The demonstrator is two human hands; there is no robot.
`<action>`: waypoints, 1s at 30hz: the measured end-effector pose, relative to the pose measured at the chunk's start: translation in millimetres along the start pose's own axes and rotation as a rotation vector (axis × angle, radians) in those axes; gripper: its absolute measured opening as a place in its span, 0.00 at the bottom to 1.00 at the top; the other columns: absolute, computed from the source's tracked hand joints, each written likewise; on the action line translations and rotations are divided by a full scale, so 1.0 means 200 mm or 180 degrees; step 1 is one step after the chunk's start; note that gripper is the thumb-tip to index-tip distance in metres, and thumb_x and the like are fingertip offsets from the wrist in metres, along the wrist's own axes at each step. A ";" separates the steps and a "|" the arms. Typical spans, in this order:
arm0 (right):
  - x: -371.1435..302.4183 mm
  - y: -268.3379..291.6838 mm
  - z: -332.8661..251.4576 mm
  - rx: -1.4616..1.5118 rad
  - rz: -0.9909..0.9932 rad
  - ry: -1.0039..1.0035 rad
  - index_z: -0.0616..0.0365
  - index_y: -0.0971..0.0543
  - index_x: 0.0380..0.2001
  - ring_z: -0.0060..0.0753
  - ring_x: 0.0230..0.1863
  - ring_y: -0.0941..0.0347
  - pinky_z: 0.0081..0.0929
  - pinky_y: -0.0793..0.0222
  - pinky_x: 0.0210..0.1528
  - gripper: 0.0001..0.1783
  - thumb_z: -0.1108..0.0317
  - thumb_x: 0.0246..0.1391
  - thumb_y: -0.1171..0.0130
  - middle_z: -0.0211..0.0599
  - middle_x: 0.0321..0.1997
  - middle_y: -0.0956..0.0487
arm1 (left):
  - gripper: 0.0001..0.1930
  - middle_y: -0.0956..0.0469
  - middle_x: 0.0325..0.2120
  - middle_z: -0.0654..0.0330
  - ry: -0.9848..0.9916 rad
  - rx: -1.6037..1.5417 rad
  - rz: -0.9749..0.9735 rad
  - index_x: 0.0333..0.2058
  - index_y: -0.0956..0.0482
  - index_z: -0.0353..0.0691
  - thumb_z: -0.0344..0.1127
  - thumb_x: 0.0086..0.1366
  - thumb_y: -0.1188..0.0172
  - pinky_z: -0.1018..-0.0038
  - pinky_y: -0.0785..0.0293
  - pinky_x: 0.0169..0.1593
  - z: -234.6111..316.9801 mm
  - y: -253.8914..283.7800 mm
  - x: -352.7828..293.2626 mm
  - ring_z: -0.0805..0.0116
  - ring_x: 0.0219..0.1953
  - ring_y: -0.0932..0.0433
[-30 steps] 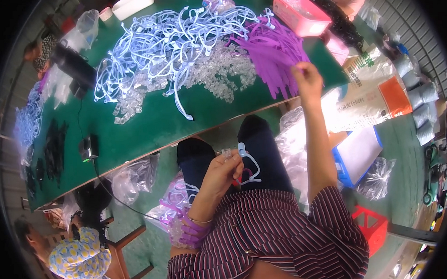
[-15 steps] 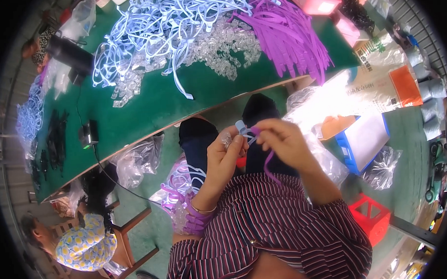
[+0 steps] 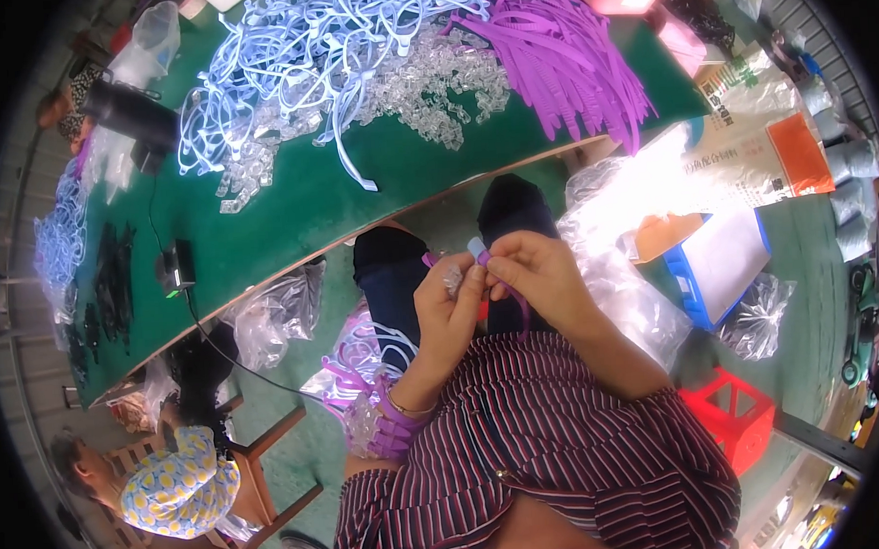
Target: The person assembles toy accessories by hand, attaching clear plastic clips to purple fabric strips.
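My left hand (image 3: 447,308) pinches a light blue plastic piece (image 3: 476,245), whose rounded tab sticks up above the thumb. A small clear plastic piece (image 3: 452,280) sits against the fingers of the same hand. My right hand (image 3: 541,278) is closed on a purple ribbed strap (image 3: 524,315), pressed against the blue piece; one length hangs below the fingers. A bit of purple also shows beyond the left fingers. The fingertips of both hands almost touch and hide the joint. Finished-looking blue and purple pieces (image 3: 369,351) lie by my left forearm.
On the green table (image 3: 291,242) lie a heap of light blue frames (image 3: 302,55), clear plastic pieces (image 3: 441,88) and purple straps (image 3: 572,63). A black cable (image 3: 227,352) runs off the table. A red stool (image 3: 730,419) stands right; another person (image 3: 179,482) sits left.
My right hand has moved in closer to the left. The purple strap now lies against the blue piece, and a purple part shows on the far side of my left fingers.
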State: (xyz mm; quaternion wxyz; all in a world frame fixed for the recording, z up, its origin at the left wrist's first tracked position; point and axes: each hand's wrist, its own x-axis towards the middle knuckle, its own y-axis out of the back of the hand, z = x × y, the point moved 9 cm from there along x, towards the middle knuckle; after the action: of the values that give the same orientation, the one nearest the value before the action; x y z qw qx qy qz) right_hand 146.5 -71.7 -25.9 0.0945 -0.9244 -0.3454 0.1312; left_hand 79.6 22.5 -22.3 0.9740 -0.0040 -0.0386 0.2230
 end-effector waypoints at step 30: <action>0.01 0.08 0.18 0.0573 0.0251 -0.0434 0.65 0.27 0.28 0.18 0.19 0.31 0.11 0.36 0.21 0.06 0.72 0.53 0.51 0.33 0.20 0.26 | 0.22 0.30 0.22 0.52 -0.1419 0.1753 -0.0012 0.43 0.29 0.32 0.19 0.45 0.47 0.69 0.31 0.27 0.08 -0.08 -0.03 0.55 0.23 0.27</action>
State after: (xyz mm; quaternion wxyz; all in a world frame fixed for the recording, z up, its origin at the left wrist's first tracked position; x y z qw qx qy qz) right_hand 146.3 -80.2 -64.8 0.1481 -0.9140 -0.3012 0.2278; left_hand 79.5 4.9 -6.5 0.9066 0.3077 -0.1886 0.2187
